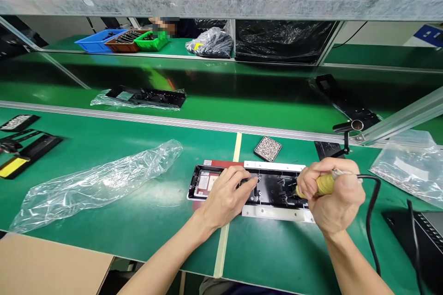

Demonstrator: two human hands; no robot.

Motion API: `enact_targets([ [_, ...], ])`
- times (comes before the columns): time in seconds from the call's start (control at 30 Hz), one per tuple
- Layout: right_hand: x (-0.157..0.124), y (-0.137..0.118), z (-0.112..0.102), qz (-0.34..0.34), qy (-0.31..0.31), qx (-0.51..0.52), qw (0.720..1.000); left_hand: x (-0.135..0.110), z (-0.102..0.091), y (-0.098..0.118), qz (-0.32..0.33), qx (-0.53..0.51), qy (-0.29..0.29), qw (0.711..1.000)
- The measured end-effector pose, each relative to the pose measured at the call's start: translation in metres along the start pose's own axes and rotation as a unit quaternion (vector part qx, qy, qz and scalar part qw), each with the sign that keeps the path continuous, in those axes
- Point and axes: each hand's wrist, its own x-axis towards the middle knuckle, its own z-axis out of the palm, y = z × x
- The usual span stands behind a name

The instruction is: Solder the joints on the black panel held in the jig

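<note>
In the head view, a black case (272, 187) lies on the green desk (277, 249). The right hand (332, 198) has its fingers wrapped around a yellow tool (324, 185) over the case. The left hand (226, 192) rests on it, fingers loosely spread.

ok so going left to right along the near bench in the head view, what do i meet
Long clear bag, left hand on the black tray, speckled block, right hand gripping a yellow tool, parts bag.
</note>
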Motion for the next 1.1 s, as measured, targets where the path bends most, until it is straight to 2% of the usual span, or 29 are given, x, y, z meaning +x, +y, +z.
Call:
enact_targets([
  [0.27,0.008,-0.01,-0.003,0.063,-0.09,0.03,0.994,-0.012,0.009,0.004,-0.018,-0.029,0.047,0.998],
  [0.43,0.01,-0.012,0.002,0.108,-0.068,0.03,0.991,-0.011,0.01,0.002,-0.037,-0.055,0.057,0.996],
  [0.57,0.006,-0.003,0.005,0.092,-0.07,0.027,0.993,0.008,0.012,0.005,-0.073,-0.126,0.079,0.986],
  [0.7,0.005,0.004,0.011,0.091,-0.083,0.034,0.992,0.04,0.012,0.017,-0.138,-0.248,0.103,0.953],
  [0.77,0.006,0.007,0.016,0.093,-0.089,0.032,0.991,0.057,0.011,0.023,-0.147,-0.295,0.103,0.939],
  [0.83,0.008,0.011,0.019,0.091,-0.094,0.025,0.991,0.073,0.011,0.029,-0.125,-0.317,0.096,0.935],
  [0.97,0.009,0.022,0.021,0.05,-0.079,-0.018,0.995,0.099,0.012,0.036,-0.032,-0.335,0.07,0.939],
  [1.1,0.006,0.029,0.023,-0.008,-0.069,-0.045,0.997,0.111,0.014,0.038,0.02,-0.343,0.071,0.936],
])
